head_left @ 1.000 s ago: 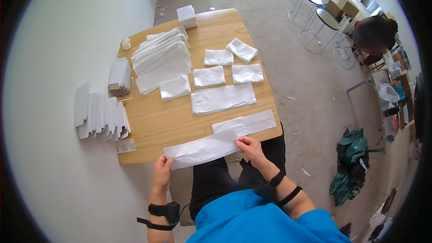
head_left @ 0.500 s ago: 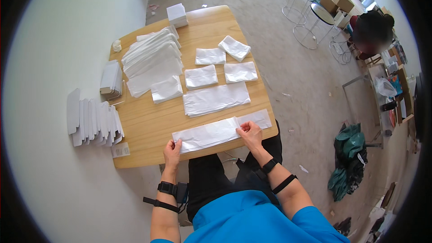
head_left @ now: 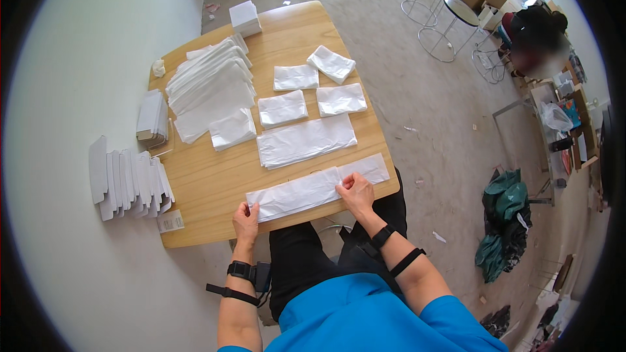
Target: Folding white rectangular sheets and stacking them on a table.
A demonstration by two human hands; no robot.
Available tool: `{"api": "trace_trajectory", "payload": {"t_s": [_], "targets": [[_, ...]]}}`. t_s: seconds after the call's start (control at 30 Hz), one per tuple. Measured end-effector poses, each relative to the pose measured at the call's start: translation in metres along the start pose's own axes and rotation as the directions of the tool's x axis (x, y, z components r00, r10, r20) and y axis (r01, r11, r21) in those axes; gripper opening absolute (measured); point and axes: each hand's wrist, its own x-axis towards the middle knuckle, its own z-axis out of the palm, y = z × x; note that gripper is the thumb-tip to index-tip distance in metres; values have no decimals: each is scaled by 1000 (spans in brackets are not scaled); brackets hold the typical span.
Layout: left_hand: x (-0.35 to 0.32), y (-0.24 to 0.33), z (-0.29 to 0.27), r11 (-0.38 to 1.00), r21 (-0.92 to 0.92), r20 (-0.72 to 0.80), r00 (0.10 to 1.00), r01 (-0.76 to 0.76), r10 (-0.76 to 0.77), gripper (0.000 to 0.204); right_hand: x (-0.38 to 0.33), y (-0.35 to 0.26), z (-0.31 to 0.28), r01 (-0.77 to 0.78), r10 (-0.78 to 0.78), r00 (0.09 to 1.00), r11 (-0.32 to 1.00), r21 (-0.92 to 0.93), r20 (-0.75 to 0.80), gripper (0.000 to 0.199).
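A long white plastic bag lies flat along the near edge of the wooden table. My left hand pinches its left end. My right hand presses down on the bag about two thirds along, with the bag's right end showing beyond it. Just behind lies a wider flat white bag.
A fanned stack of long white bags covers the table's left. Several small folded bags lie in the middle and far right, and a white box at the far edge. White flat cartons lean beside the table's left edge. Another person sits far right.
The long bag was held up off the table's front edge; it now lies flat on the table, and both hands have moved forward onto it.
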Motion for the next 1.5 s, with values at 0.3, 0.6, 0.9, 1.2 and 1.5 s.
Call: {"api": "trace_trajectory", "payload": {"t_s": [0.3, 0.6, 0.9, 1.2, 1.5], "targets": [[-33, 97, 53, 647, 617, -88, 777, -449, 624, 19, 1, -2, -3, -30, 30, 999, 999, -13, -14, 22], [-25, 75, 160, 827, 171, 259, 834, -535, 486, 15, 1, 1, 1, 6, -6, 1000, 1000, -7, -12, 29], [-25, 84, 156, 867, 125, 396, 825, -483, 403, 20, -14, 21, -10, 40, -65, 995, 949, 312, 70, 25], [-20, 81, 152, 922, 56, 410, 851, -384, 329, 15, -21, 3, -10, 108, -125, 992, 930, 353, 27, 21], [-17, 83, 145, 957, -75, 401, 870, -280, 286, 10, -22, 8, -6, 95, -81, 995, 959, 266, -62, 18]]}}
